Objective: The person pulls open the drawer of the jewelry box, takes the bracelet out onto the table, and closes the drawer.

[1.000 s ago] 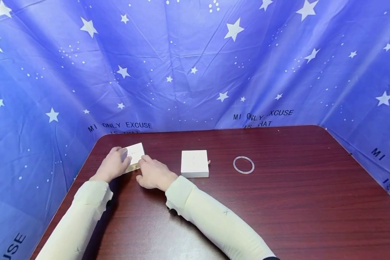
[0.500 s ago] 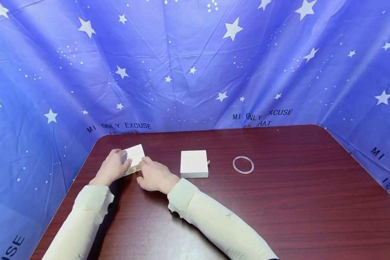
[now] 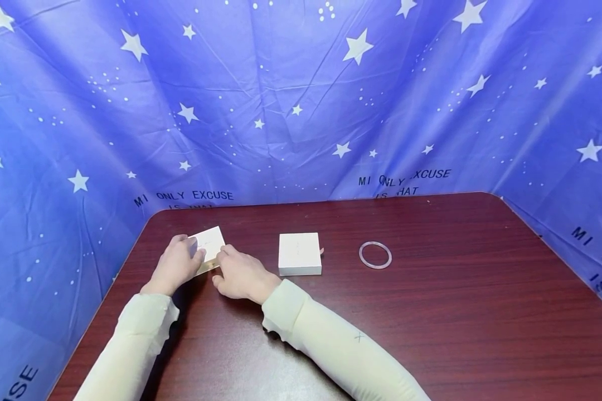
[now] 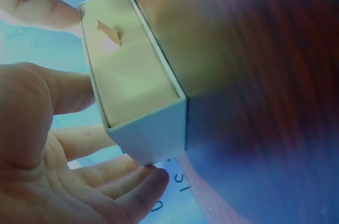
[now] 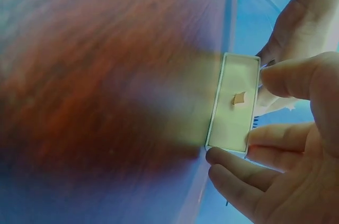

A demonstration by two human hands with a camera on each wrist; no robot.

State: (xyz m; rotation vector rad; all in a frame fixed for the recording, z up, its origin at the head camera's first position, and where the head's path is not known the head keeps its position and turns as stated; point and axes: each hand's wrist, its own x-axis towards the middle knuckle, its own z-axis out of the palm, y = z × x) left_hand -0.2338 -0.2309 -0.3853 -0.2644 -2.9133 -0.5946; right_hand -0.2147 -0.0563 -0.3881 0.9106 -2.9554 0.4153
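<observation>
A small white drawer box (image 3: 212,239) sits at an angle on the left part of the table, faint lettering on its top. Its cream drawer front (image 4: 135,75) carries a short ribbon tab (image 5: 240,98), and the drawer looks flush with the sleeve. My left hand (image 3: 175,264) holds the box's left end, thumb on top and fingers round the side. At the right end, my right hand (image 3: 243,273) grips the box with its fingertips; the thumb is apart from it in the head view. Neither hand touches the ribbon tab.
A second white box (image 3: 299,252) with a small tab on its right side stands mid-table. Right of it lies a pale translucent ring (image 3: 375,255), bangle-like. The dark red table (image 3: 431,312) ends against a blue star-patterned curtain (image 3: 261,100).
The held box has shifted slightly toward me and turned a little, both hands moving with it. The second box and the ring stay in place.
</observation>
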